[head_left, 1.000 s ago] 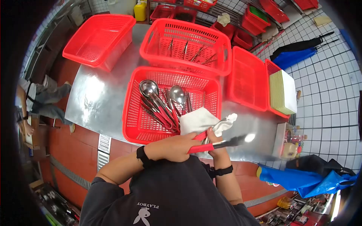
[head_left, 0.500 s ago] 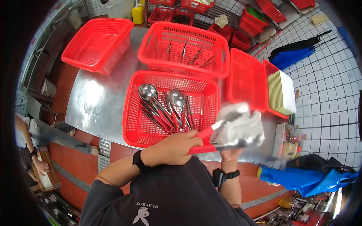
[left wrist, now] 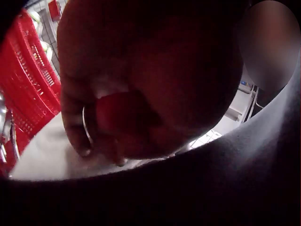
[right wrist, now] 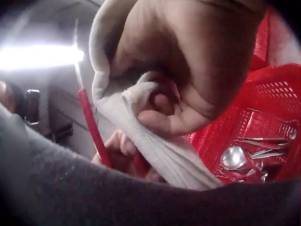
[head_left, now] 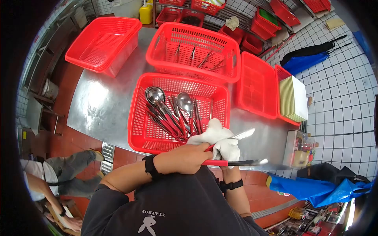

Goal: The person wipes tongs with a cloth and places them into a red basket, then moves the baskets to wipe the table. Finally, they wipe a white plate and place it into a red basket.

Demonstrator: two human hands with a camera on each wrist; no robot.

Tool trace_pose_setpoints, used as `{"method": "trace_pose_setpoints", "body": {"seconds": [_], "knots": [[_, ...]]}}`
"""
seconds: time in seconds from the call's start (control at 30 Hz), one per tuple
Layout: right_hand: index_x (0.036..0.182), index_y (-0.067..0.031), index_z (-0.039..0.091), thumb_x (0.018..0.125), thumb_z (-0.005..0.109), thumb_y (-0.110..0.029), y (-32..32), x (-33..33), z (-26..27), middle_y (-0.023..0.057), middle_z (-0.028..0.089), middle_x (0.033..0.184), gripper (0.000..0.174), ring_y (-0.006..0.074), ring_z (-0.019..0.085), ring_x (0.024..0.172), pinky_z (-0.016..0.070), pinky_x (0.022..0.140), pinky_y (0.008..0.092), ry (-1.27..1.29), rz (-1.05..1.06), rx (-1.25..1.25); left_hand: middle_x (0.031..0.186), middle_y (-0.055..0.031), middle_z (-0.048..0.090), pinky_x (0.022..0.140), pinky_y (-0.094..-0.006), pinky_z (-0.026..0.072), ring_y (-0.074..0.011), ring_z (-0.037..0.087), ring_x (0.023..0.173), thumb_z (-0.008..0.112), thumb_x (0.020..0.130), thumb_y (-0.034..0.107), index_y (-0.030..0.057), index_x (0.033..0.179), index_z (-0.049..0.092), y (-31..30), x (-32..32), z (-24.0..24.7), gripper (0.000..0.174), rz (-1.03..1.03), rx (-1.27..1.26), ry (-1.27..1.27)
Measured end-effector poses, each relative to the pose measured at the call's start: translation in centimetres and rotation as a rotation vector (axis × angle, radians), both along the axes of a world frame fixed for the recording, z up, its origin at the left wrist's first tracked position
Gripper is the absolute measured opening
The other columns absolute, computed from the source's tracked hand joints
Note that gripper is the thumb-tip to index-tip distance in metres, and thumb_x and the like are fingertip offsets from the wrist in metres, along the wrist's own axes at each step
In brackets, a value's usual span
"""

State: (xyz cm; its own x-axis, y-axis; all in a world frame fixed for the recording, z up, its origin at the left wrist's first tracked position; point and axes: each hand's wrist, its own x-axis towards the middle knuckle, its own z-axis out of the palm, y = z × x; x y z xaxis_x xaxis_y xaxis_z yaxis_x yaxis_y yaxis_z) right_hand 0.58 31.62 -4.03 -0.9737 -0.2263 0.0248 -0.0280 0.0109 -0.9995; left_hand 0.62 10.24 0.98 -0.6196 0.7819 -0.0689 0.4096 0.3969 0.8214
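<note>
Our left hand point(head_left: 184, 158) is curled round the red-handled tongs point(head_left: 215, 162), by the near right corner of the ladle basket point(head_left: 138, 122); our right hand point(right wrist: 202, 70) bunches a white cloth point(head_left: 214, 132) over one tong arm.
Nearer us than that basket, our dark shirt point(head_left: 189, 196) reads PLAYBOY, upside down, by a white rabbit point(head_left: 147, 226). The perforated plastic basket holds round-bowled steel ladles point(head_left: 155, 95); behind it, a second basket point(head_left: 210, 36) holds slim metal utensils point(head_left: 192, 56). Right of it sits a shallow red tray point(head_left: 258, 84).
</note>
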Motion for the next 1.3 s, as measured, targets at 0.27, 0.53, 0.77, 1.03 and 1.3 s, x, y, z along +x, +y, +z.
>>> {"method": "trace_pose_setpoints", "body": {"seconds": [0.27, 0.53, 0.77, 1.03, 1.3], "knots": [[0.06, -0.0038, 0.057, 0.08, 0.055, 0.0, 0.0, -2.1, 3.4, 0.0019, 0.053, 0.053, 0.021, 0.0064, 0.048, 0.047, 0.038, 0.044, 0.0226, -0.365, -0.598, -0.059, 0.101, -0.0182, 0.052, 0.076, -0.0479, 0.0454, -0.038, 0.059, 0.092, 0.053, 0.078, -0.002, 0.0022, 0.103, 0.056, -0.6, -0.8, 0.3, 0.025, 0.008, 0.079, -0.061], [0.102, -0.0028, 0.053, 0.092, 0.057, -0.02, 3.0, -3.0, 2.2, 0.0031, 0.056, 0.089, 0.02, 0.0126, 0.056, 0.075, 0.0488, 0.065, 0.0268, 0.176, -0.485, -0.113, 0.093, -0.0159, 0.053, 0.073, -0.0479, 0.0425, -0.0382, 0.056, 0.088, 0.055, 0.075, -0.002, 0.0036, 0.094, 0.053, -2.5, -1.1, 1.8, 0.02, 0.012, 0.073, -0.08], [0.084, -0.0011, 0.06, 0.085, 0.056, -0.003, 1.9, -3.0, 5.9, 0.0027, 0.057, 0.078, 0.005, 0.0076, 0.049, 0.055, 0.0342, 0.044, 0.0216, 0.186, -0.472, -0.167, 0.093, -0.0157, 0.054, 0.075, -0.0469, 0.0436, -0.038, 0.056, 0.088, 0.055, 0.076, -0.002, 0.0032, 0.095, 0.054, -3.6, -0.4, 2.0, 0.019, 0.025, 0.027, -0.036], [0.111, -0.0001, 0.057, 0.087, 0.063, -0.017, 7.9, -2.5, 7.3, 0.0078, 0.06, 0.104, 0.03, 0.0202, 0.058, 0.099, 0.0472, 0.087, 0.0339, 0.289, -0.601, -0.208, 0.097, -0.0157, 0.055, 0.081, -0.0436, 0.0453, -0.0385, 0.056, 0.095, 0.055, 0.072, -0.004, 0.0016, 0.097, 0.055, -7.2, 1.1, -0.8, 0.026, 0.214, 0.154, -0.12], [0.096, -0.0005, 0.066, 0.082, 0.073, -0.008, 6.3, 2.6, 1.7, 0.0085, 0.061, 0.107, 0.017, 0.0227, 0.056, 0.096, 0.0459, 0.089, 0.034, 0.341, -0.149, 0.34, 0.102, -0.02, 0.058, 0.083, -0.0461, 0.0466, -0.0403, 0.058, 0.098, 0.055, 0.072, 0.0, 0.0001, 0.102, 0.055, -4.5, 0.0, 0.4, 0.029, 0.249, -0.069, -0.085]]}}
